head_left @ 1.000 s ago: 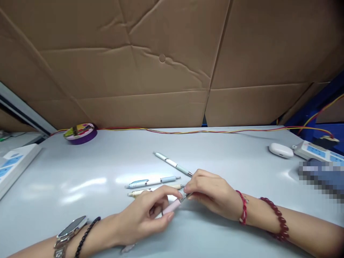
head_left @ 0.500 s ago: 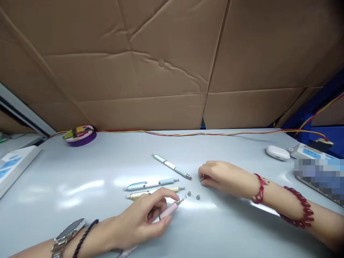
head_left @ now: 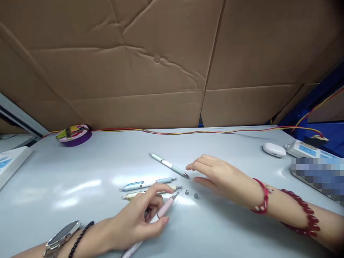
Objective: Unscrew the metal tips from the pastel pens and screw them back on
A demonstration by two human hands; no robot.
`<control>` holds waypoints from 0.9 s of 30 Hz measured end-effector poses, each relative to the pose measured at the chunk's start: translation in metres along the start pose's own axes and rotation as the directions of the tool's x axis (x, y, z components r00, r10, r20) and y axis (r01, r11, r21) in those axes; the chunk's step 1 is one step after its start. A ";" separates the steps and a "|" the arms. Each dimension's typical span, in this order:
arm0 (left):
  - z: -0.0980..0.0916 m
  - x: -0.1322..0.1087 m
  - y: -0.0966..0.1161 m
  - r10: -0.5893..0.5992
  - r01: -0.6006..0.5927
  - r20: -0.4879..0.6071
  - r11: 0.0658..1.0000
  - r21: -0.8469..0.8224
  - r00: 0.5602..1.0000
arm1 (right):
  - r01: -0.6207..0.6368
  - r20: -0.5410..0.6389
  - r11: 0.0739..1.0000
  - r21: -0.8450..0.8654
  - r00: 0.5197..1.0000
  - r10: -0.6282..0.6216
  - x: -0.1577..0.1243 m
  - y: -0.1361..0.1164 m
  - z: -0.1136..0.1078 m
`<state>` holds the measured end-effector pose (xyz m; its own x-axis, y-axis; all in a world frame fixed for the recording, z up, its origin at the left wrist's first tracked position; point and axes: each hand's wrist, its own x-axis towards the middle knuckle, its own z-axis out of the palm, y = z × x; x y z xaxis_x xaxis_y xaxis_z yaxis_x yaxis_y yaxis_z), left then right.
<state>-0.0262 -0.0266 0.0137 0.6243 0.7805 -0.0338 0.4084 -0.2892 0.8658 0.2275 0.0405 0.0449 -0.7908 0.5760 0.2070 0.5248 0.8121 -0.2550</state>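
Observation:
My left hand [head_left: 137, 218] is curled round a pink and white pen [head_left: 166, 206], whose bare, narrow metal end points up and to the right. Part of its barrel is hidden behind my fingers. My right hand [head_left: 215, 175] hovers above the table, fingers apart, with nothing visible in it. Just left of those fingers lies a pale green pen [head_left: 168, 164] with a dark grey tip. Two small grey pen tips, one nearer [head_left: 195, 196] and one farther left [head_left: 186, 192], lie between my hands. A blue pen [head_left: 147, 184] and a yellow pen [head_left: 134, 195], both without tips, lie beyond my left hand.
A purple tape roll [head_left: 77, 138] stands at the back left. White power strips lie at the left [head_left: 13, 165] and right [head_left: 303, 149]. Near the right one are a white earbud case [head_left: 274, 149] and a blurred-out phone-like object [head_left: 317, 177]. Cables [head_left: 174, 133] run along the cardboard wall [head_left: 161, 89].
My right hand has opened from a pinch and shifted slightly left, toward the green pen's tip. The pink pen has turned a little more upright in my left hand. The view has shifted slightly.

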 end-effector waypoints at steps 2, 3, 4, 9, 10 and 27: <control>0.001 0.000 -0.002 0.010 -0.010 0.000 1.000 -0.006 1.000 | 0.069 -0.069 0.977 0.199 0.996 -0.057 0.001 -0.009 0.001; 0.002 0.000 -0.002 0.010 -0.010 0.003 1.000 -0.008 1.000 | 0.100 -0.095 0.953 0.286 0.993 -0.075 0.002 -0.013 0.003; 0.003 0.000 -0.003 0.013 -0.013 0.006 1.000 -0.011 1.000 | 0.123 -0.117 0.926 0.356 0.989 -0.087 0.002 -0.017 0.006; 0.004 0.000 -0.004 0.047 -0.046 0.017 0.998 -0.032 0.999 | 0.147 -0.230 0.840 0.522 0.973 -0.027 0.003 -0.027 0.024; 0.004 0.000 -0.004 0.052 -0.051 0.017 0.998 -0.033 0.999 | 0.137 -0.238 0.830 0.541 0.971 -0.005 0.003 -0.027 0.026; 0.007 -0.001 -0.007 0.129 -0.128 0.005 0.990 -0.063 0.992 | 0.096 -0.135 0.781 0.618 0.991 -0.016 0.001 -0.032 0.032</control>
<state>-0.0248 -0.0299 0.0043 0.6753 0.7337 0.0754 0.2820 -0.3513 0.8928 0.1999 0.0114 0.0229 -0.7494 0.5703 0.3363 0.1389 0.6321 -0.7623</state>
